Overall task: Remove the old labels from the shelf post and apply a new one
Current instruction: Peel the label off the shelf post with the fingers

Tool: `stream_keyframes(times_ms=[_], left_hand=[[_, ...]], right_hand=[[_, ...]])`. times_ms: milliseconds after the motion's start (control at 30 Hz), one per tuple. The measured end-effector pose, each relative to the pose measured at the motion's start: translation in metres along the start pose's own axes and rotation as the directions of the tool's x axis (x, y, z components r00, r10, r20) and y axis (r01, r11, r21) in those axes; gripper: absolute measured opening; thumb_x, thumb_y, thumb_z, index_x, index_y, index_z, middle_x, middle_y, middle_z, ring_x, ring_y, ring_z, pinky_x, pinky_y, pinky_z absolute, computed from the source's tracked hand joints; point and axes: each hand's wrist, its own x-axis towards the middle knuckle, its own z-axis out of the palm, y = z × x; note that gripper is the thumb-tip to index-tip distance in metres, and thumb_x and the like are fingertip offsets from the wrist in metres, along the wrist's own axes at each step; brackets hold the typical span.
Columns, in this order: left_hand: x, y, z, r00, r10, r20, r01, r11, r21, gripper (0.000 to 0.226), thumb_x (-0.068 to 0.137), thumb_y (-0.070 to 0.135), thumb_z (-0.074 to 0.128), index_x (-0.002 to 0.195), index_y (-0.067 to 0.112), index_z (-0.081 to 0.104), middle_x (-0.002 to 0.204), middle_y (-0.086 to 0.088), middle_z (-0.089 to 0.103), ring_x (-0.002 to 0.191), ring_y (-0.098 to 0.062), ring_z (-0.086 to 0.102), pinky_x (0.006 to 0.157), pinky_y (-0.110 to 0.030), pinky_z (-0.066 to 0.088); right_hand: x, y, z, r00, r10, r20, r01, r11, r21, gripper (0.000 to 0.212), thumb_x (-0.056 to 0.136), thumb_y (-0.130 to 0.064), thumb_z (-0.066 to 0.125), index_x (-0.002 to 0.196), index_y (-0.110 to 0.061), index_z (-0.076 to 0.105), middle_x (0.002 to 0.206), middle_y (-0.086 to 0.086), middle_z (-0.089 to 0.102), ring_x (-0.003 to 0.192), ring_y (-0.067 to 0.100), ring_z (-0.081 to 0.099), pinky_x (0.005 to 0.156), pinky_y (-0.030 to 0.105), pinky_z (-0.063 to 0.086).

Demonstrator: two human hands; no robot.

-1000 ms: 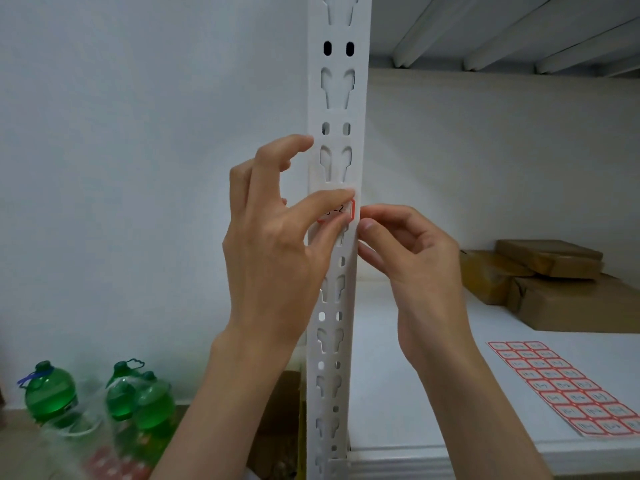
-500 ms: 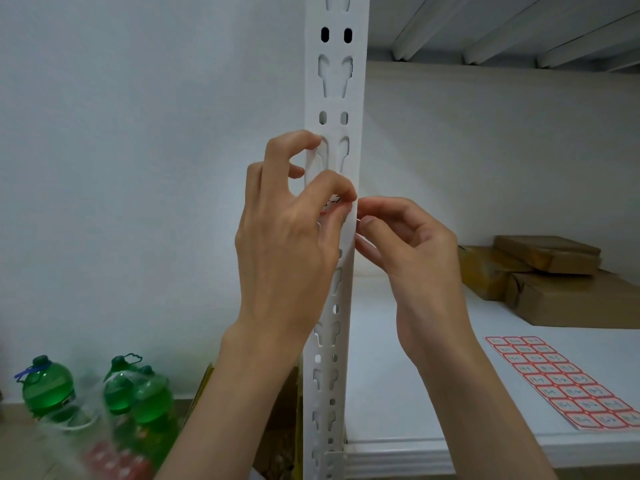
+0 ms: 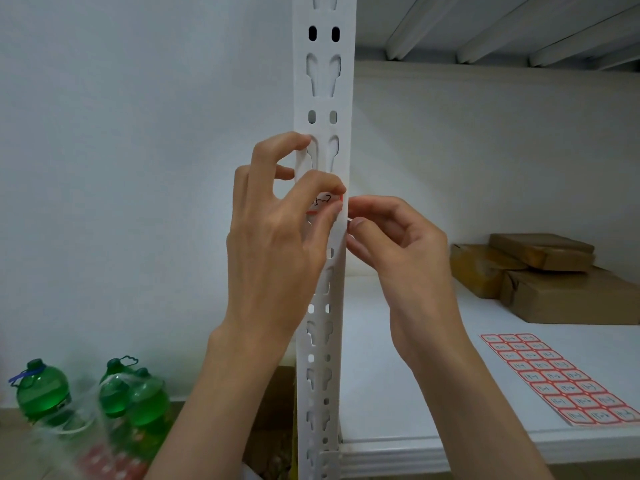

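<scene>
White metal shelf post (image 3: 323, 98), punched with paired slots and holes, rises up the middle of the view. A small red-bordered label (image 3: 325, 201) with handwritten characters sits on the front face of the post, about halfway up. The left hand (image 3: 273, 237) comes from the post's left side: its thumb and forefinger curl round and pinch the label from above and below, while another finger hooks onto the post's left edge higher up. The right hand (image 3: 398, 244) is at the post's right edge, with forefinger and thumb closed in a narrow pinch at the label's right end; whether they grip the label itself or only touch the post edge cannot be told. To the right, a white shelf (image 3: 398, 393) carries a sheet of red-bordered labels (image 3: 557, 379) near its front right edge and a stack of brown paper parcels (image 3: 543, 275) toward its back right. On the floor at lower left stand green plastic bottles (image 3: 114, 393).
</scene>
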Motion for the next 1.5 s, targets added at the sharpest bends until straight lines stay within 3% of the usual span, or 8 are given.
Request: stream_keyframes(times_ms=[100, 333, 567, 767, 867, 1133, 1400, 1500], left_hand=[[-0.006, -0.001, 0.006, 1.0, 0.008, -0.006, -0.008, 1.0, -0.002, 0.017, 0.098, 0.028, 0.061, 0.105, 0.017, 0.072, 0.144, -0.011, 0.05, 0.117, -0.025, 0.054, 0.077, -0.003, 0.038], [-0.012, 0.004, 0.018, 1.0, -0.026, -0.016, 0.026, 1.0, -0.008, 0.014, 0.102, 0.02, 0.049, 0.111, 0.023, 0.06, 0.154, -0.004, 0.034, 0.123, -0.024, 0.048, 0.054, -0.036, 0.055], [-0.011, 0.007, 0.02, 0.999, -0.047, -0.024, 0.045, 0.997, -0.06, 0.011, 0.099, 0.015, 0.048, 0.106, 0.02, 0.054, 0.152, 0.003, 0.024, 0.116, -0.024, 0.052, 0.057, -0.021, 0.044], [-0.016, 0.0, 0.028, 0.999, -0.012, -0.04, 0.007, 0.994, -0.112, 0.018, 0.105, 0.013, 0.046, 0.118, 0.018, 0.058, 0.157, -0.009, 0.028, 0.127, -0.028, 0.051, 0.081, -0.027, 0.052], [-0.016, 0.0, 0.029, 0.999, -0.012, -0.04, 0.008, 0.995, -0.097, 0.017, 0.105, 0.015, 0.046, 0.117, 0.023, 0.055, 0.158, -0.007, 0.028, 0.126, -0.026, 0.051, 0.072, -0.018, 0.048], [-0.017, 0.009, 0.034, 0.995, -0.055, -0.088, 0.053, 0.998, -0.027, 0.02, 0.099, 0.013, 0.047, 0.113, 0.027, 0.049, 0.159, -0.005, 0.032, 0.112, -0.021, 0.053, 0.055, -0.031, 0.048], [-0.01, 0.015, 0.033, 0.991, -0.099, -0.087, 0.097, 0.995, -0.023, 0.02, 0.085, 0.01, 0.048, 0.103, 0.014, 0.054, 0.152, -0.009, 0.034, 0.103, -0.026, 0.053, 0.056, -0.016, 0.031], [-0.013, 0.013, 0.036, 0.993, -0.071, -0.089, 0.065, 0.996, -0.068, 0.02, 0.086, 0.008, 0.045, 0.103, 0.015, 0.051, 0.155, -0.013, 0.033, 0.115, -0.026, 0.051, 0.063, -0.023, 0.039]], right_hand=[[-0.001, 0.0, 0.0, 1.0, -0.005, -0.009, 0.005, 1.0, -0.021, 0.016, 0.095, -0.015, 0.067, 0.101, -0.029, 0.074, 0.096, -0.013, 0.076, 0.098, 0.01, 0.073, 0.087, 0.026, 0.06], [-0.005, -0.002, -0.001, 1.0, -0.007, -0.006, 0.007, 0.999, -0.039, 0.02, 0.096, -0.013, 0.065, 0.103, -0.029, 0.073, 0.1, -0.013, 0.075, 0.101, 0.008, 0.071, 0.093, 0.034, 0.059], [-0.008, -0.002, -0.006, 0.999, -0.009, 0.033, 0.012, 0.998, -0.069, 0.021, 0.095, -0.012, 0.065, 0.104, -0.03, 0.072, 0.103, -0.014, 0.074, 0.103, 0.008, 0.07, 0.095, 0.035, 0.058], [-0.009, -0.001, -0.007, 0.999, -0.006, 0.042, 0.009, 0.997, -0.074, 0.022, 0.095, -0.012, 0.065, 0.106, -0.03, 0.072, 0.104, -0.016, 0.074, 0.103, 0.007, 0.07, 0.095, 0.036, 0.058], [-0.009, -0.001, -0.007, 0.999, -0.005, 0.041, 0.008, 0.998, -0.067, 0.023, 0.094, -0.011, 0.064, 0.106, -0.029, 0.072, 0.105, -0.015, 0.074, 0.104, 0.008, 0.07, 0.095, 0.037, 0.057], [-0.012, -0.004, -0.008, 0.999, 0.008, 0.049, -0.005, 0.998, -0.069, 0.018, 0.094, -0.017, 0.066, 0.108, -0.026, 0.072, 0.106, -0.013, 0.074, 0.104, 0.009, 0.07, 0.095, 0.035, 0.058], [-0.013, -0.003, -0.01, 0.998, 0.016, 0.059, -0.011, 0.996, -0.086, 0.022, 0.096, -0.011, 0.06, 0.109, -0.024, 0.073, 0.105, -0.01, 0.075, 0.104, 0.009, 0.07, 0.096, 0.036, 0.057], [-0.012, -0.002, -0.011, 0.998, 0.019, 0.061, -0.014, 0.996, -0.085, 0.02, 0.096, -0.013, 0.062, 0.109, -0.023, 0.073, 0.105, -0.01, 0.075, 0.104, 0.009, 0.07, 0.095, 0.036, 0.057]])
